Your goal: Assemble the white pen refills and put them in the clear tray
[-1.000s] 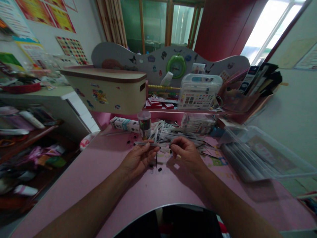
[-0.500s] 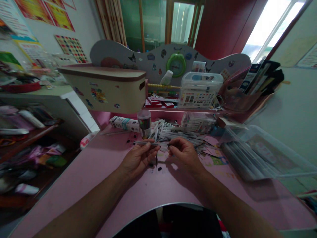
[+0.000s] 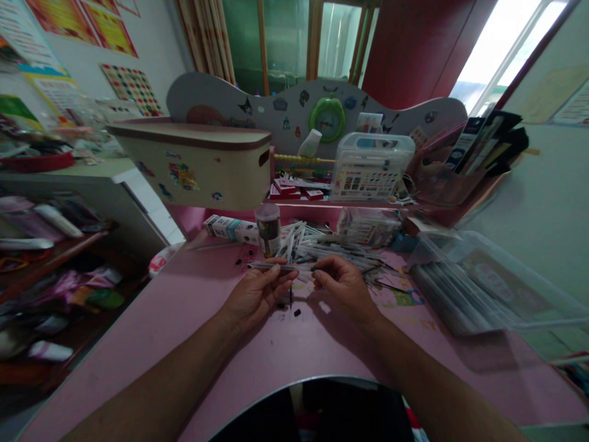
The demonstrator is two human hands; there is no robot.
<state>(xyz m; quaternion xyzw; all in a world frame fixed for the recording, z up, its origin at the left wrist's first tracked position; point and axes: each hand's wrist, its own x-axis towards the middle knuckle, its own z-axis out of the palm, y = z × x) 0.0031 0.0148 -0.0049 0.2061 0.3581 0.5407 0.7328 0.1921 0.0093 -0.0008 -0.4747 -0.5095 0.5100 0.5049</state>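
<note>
Between the thumb and fingers of my left hand [image 3: 256,293] lies a slim, clear pen barrel [image 3: 261,266], pointing sideways over the pink desk. My right hand [image 3: 344,283] is closed in a pinch at the barrel's right end. A small dark piece shows at those fingertips, too small to name surely. Below the hands, a small black piece [image 3: 297,313] lies on the desk, with a thin dark stick [image 3: 290,297] near it. Just beyond the hands spreads a loose heap of white and clear pen parts [image 3: 317,250]. Behind my left hand stands a clear round tub [image 3: 268,228].
A white printed box [image 3: 232,229] lies at the back left of the desk [image 3: 175,307]. At the right, a clear plastic bin [image 3: 547,316] holds long, thin items. Above, the shelf carries a cream storage box [image 3: 202,175] and a clear carry case [image 3: 372,172].
Hardly anything differs. Both hands keep their places and their grips, with the pen barrel still between them. The view has shifted very slightly.
</note>
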